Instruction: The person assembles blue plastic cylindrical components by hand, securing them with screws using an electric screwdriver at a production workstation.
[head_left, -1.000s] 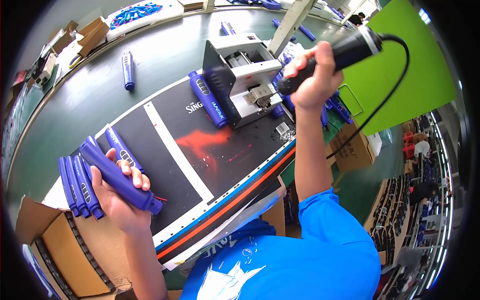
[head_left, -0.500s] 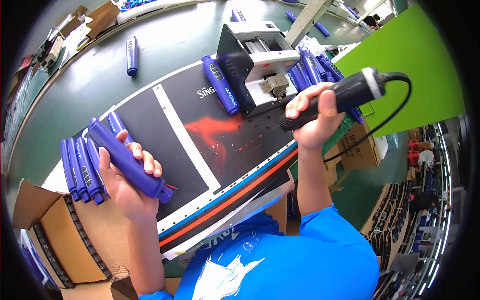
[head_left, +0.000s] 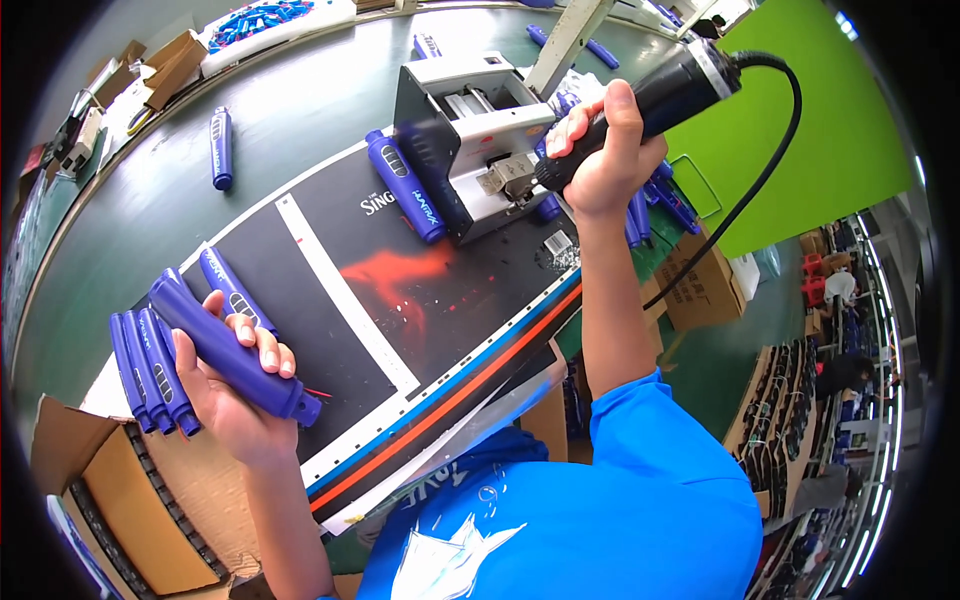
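From the head view, we see the left hand (head_left: 235,385) wrapped around a long dark-blue plastic tube with a narrow capped end (head_left: 232,348), fingers curled over it and thumb beneath, holding it tilted above the near edge of the black printed mat with a red and blue border stripe (head_left: 400,300). The risk, as we judge it, is that the tube slips or rolls out of this one-handed grip and knocks the row of matching blue tubes (head_left: 150,372) lying just beside the hand, near the open brown cardboard box (head_left: 120,490). The right hand (head_left: 600,150) is clenched tight on a black corded power tool (head_left: 650,105), its tip at the small grey metal fixture (head_left: 480,140); the trailing black cable (head_left: 770,150) could snag and pull the tip off line. The held tube looks smooth and glossy, with a pale oval label. Another blue tube (head_left: 405,185) lies against the fixture, and a lone blue tube (head_left: 221,148) rests well apart on the dark green surface (head_left: 300,110).
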